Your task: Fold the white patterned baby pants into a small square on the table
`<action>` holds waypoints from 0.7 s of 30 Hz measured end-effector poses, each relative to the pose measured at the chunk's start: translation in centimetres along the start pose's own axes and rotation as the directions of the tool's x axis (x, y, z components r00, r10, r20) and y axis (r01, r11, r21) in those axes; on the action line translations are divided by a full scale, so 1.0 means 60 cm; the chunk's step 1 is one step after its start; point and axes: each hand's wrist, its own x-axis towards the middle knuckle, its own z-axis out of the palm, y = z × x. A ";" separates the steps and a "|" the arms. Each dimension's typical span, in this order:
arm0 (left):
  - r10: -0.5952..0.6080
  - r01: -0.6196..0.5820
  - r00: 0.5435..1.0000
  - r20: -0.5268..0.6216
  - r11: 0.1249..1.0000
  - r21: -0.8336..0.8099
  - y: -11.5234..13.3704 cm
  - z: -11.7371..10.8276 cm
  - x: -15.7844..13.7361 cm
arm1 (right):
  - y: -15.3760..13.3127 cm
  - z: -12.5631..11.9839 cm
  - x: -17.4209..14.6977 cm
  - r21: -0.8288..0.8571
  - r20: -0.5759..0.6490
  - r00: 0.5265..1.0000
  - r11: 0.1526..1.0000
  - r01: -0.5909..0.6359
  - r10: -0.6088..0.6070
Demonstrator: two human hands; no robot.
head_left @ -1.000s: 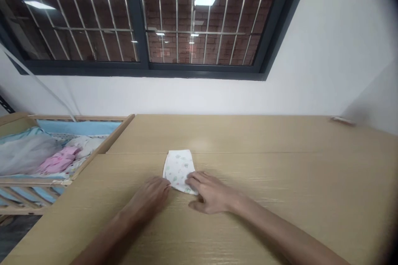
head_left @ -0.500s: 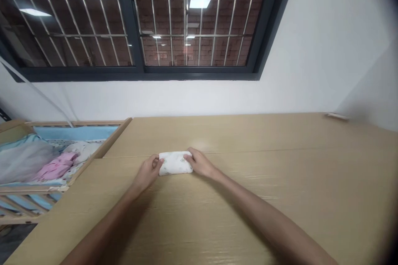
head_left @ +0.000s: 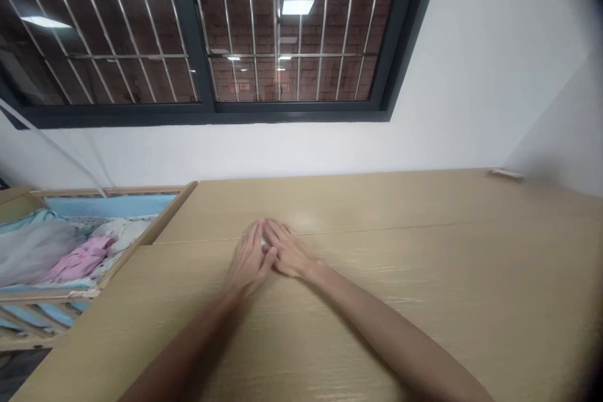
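A small folded white cloth with a faint print lies under my two hands on the wooden tabletop. Only a sliver of it shows between the fingers; the rest is covered. My left hand lies flat over its left part, fingers stretched out and thumb pointing right. From the other side my right hand rests palm down on it, fingers extended up and left. The fingertips of both hands meet or nearly meet at the top.
A wooden crib with blue lining stands against the tabletop's left side. Inside it are a pink cloth and a pale sheer cover. A barred window is in the wall behind. At the far right back lies a small flat object.
Both hands have let go of the cloth's two ends. They have moved inward and now lie flat over it, hiding nearly all of it. The view has shifted slightly.
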 end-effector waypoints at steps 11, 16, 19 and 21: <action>0.020 -0.067 0.985 0.170 0.958 0.278 -0.077 0.018 -0.044 | 0.044 0.007 -0.022 0.072 0.299 0.951 0.992 -0.104 0.078; 0.132 -0.163 0.981 0.141 0.958 0.237 -0.090 -0.030 -0.040 | 0.053 -0.026 -0.049 0.081 0.265 0.957 0.986 -0.144 0.118; 0.164 -0.182 0.978 0.126 0.972 0.150 -0.080 -0.057 -0.028 | 0.047 -0.048 -0.052 0.118 0.189 0.982 0.993 -0.019 -0.004; 0.143 -0.157 0.976 0.165 0.985 0.077 -0.072 -0.063 -0.023 | 0.044 -0.055 -0.049 0.148 0.179 0.983 0.989 0.017 -0.043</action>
